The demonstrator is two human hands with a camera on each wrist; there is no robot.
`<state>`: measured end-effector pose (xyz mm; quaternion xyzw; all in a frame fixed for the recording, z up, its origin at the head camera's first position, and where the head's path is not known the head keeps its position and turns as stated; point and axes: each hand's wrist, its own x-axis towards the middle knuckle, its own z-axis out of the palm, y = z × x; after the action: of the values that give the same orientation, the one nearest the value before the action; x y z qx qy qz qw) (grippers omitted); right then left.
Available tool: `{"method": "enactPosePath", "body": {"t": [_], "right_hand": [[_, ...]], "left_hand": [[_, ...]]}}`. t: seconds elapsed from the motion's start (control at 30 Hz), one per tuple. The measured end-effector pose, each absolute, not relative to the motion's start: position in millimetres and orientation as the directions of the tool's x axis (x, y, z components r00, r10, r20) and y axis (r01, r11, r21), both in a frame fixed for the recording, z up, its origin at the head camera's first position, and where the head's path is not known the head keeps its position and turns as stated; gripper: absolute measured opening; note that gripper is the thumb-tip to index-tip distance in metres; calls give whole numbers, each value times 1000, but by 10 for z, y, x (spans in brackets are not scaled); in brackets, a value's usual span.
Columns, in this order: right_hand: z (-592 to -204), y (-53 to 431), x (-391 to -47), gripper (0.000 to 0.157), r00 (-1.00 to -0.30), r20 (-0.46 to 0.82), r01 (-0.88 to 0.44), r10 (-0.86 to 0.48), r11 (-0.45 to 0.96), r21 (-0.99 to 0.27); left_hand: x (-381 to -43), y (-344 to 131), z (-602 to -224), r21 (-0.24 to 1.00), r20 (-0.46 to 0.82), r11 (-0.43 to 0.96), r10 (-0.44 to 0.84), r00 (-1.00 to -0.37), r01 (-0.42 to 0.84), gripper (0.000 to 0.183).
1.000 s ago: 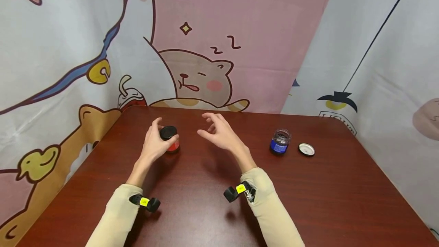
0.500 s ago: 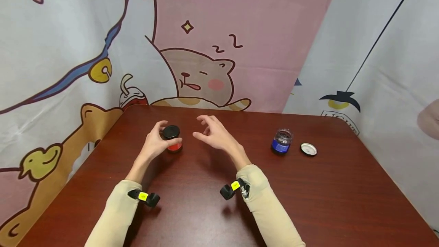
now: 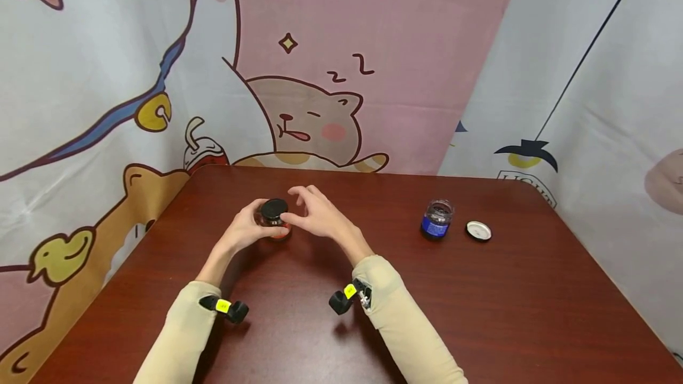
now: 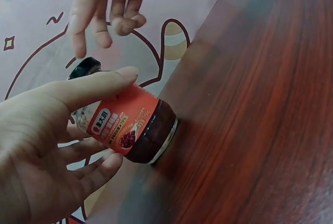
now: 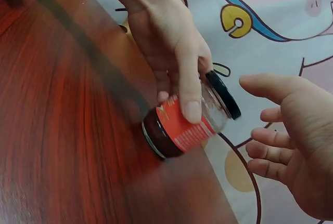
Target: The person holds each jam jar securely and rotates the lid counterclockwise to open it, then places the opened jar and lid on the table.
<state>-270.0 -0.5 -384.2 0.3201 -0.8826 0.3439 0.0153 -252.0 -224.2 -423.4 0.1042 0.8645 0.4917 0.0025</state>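
Note:
My left hand grips a small glass jar with a red-orange label and dark contents. In the left wrist view its thumb lies across the label and the fingers go round behind. A black lid covers the jar's mouth. Beside that lid hovers my right hand, fingers loosely bent and spread, holding nothing. The right wrist view shows a gap between its thumb and the lid. The jar stands upright in the head view, its base close over the dark red wooden table.
To the right stands an uncovered glass jar with a blue label. A loose lid, pale inside facing up, lies beside it. A cartoon-printed cloth hangs behind the table's far edge.
My left hand has closed round the red-labelled jar, which has shifted slightly right. My right hand has moved left, up to the jar's lid. The blue-labelled jar and loose lid stay put.

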Motion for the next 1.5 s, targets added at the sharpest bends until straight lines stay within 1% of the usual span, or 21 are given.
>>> {"method": "enactPosePath", "body": {"t": [0.23,0.37,0.47,0.67,0.83,0.97,1.17,1.37,1.5], "right_hand": [[-3848,-128,-2665,63,-782,232,-590,-579,565,-576],[-3874,-172,-2651,62,-790,220,-583,-572,592,-556],[-3891,-202,-2648,58,-796,222,-579,-563,604,-547],[-3906,-231,-2652,49,-803,251,-576,-541,596,-560],[-3907,-229,-2656,47,-795,271,-590,-543,586,-555],[-3865,-211,-2642,49,-800,275,-584,-534,585,-563],[-3775,-171,-2608,50,-823,285,-558,-491,604,-569],[-3733,-128,-2572,51,-841,305,-538,-447,630,-559],[-3701,-76,-2553,50,-840,328,-541,-431,640,-546]], "left_hand": [[-2544,-2226,-4271,851,78,490,235,-969,187,61],[-2541,-2207,-4291,863,59,472,264,-963,182,62],[-2533,-2200,-4308,873,31,459,279,-960,162,64],[-2518,-2177,-4325,868,31,476,229,-973,140,56],[-2511,-2161,-4333,853,52,504,175,-983,135,52],[-2511,-2144,-4312,848,94,506,151,-984,159,51],[-2499,-2084,-4236,829,186,508,145,-972,235,48],[-2468,-1992,-4194,800,262,528,121,-957,286,43],[-2441,-1924,-4160,785,303,529,126,-945,322,40]]}}
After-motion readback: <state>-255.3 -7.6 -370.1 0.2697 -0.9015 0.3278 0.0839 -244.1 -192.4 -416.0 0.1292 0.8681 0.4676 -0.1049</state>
